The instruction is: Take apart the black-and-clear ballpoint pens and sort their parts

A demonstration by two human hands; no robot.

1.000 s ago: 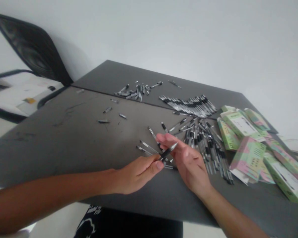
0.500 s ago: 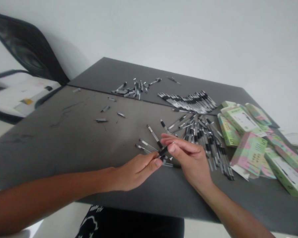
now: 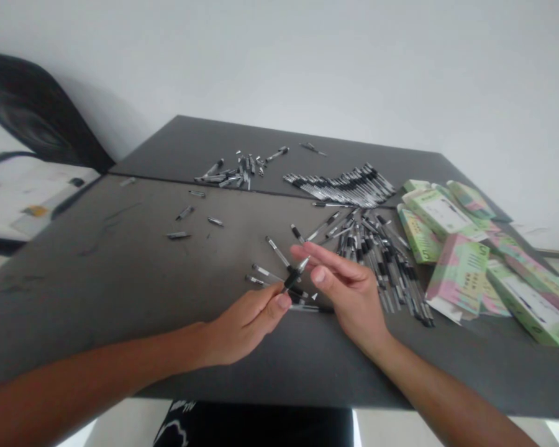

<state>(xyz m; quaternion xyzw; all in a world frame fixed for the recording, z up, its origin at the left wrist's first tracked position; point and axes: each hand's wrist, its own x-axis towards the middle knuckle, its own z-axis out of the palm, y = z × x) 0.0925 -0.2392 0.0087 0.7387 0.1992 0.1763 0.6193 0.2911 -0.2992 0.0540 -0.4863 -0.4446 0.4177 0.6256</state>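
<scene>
My left hand (image 3: 256, 320) is closed around a pen (image 3: 294, 277), pinching it between thumb and fingers. The pen points up and to the right, with its black grip and silver cone tip showing. My right hand (image 3: 349, 288) hovers just right of that tip, thumb and fingers apart, and nothing shows between them. Beneath both hands lie several loose pens (image 3: 277, 250) with clear barrels. To the right of my right hand spreads a heap of pens (image 3: 386, 264).
A neat row of pens (image 3: 345, 186) lies behind the heap. Caps and short pen parts (image 3: 242, 174) are piled at back left, with several more caps (image 3: 178, 235) nearer. Green and pink cartons (image 3: 461, 273) crowd the table's right side. A black chair (image 3: 41, 112) stands left.
My right thumb and fingers have come off the pen's tip and spread apart, leaving the tip in sight. The left hand keeps its grip. The view has shifted slightly.
</scene>
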